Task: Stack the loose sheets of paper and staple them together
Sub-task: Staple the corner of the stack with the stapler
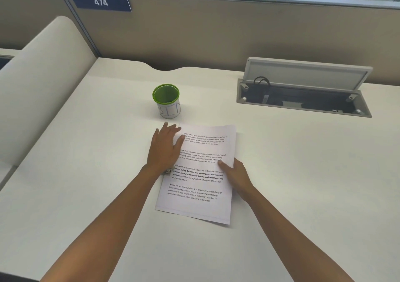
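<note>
A stack of white printed sheets (pixel 198 186) lies on the white desk (pixel 303 173), slightly askew. My left hand (pixel 165 147) rests flat, fingers spread, on the sheets' upper left corner and left edge. Just below its wrist a small metal object, perhaps a stapler (pixel 167 171), peeks out at the paper's left edge, mostly hidden. My right hand (pixel 234 173) lies on the right edge of the sheets, its thumb pressing on the top page.
A green-rimmed white cup (pixel 166 101) stands just beyond the paper. An open cable hatch (pixel 303 99) with raised lid is set into the desk at the right. A beige partition runs along the back and a curved panel stands at the left.
</note>
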`<state>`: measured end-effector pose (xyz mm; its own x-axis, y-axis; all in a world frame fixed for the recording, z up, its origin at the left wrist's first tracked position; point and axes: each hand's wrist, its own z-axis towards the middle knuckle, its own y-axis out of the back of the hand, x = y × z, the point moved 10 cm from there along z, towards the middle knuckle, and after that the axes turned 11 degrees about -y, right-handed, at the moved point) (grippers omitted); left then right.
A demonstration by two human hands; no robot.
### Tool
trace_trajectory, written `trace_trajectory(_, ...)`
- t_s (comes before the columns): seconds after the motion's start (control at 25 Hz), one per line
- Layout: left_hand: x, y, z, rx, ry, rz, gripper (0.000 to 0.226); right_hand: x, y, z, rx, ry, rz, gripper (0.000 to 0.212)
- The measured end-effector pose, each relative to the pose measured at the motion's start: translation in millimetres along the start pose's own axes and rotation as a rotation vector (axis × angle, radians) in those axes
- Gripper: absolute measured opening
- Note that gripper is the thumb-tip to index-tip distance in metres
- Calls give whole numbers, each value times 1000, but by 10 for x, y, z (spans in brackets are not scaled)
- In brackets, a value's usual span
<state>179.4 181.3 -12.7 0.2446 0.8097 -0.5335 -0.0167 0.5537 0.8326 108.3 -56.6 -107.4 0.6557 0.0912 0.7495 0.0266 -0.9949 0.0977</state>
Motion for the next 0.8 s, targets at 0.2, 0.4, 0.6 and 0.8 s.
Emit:
trace_trajectory(0.2, -44, -352, 40, 133, -98, 111, 53, -6, -1, -1, 2, -12, -3, 34)
trace_trajectory(0.4, -9, -389, -3, 111, -128, 167, 58, -20, -1, 2, -6, -13, -11, 35)
trace_trajectory(0.6, 56, -438, -15, 126, -124, 137, 60, -26, -3, -8, -15, -16, -12, 36)
trace_trajectory(0.8, 79, -434, -18, 113, -151, 30, 63, 23, 2, -57, -33, 11, -20, 31)
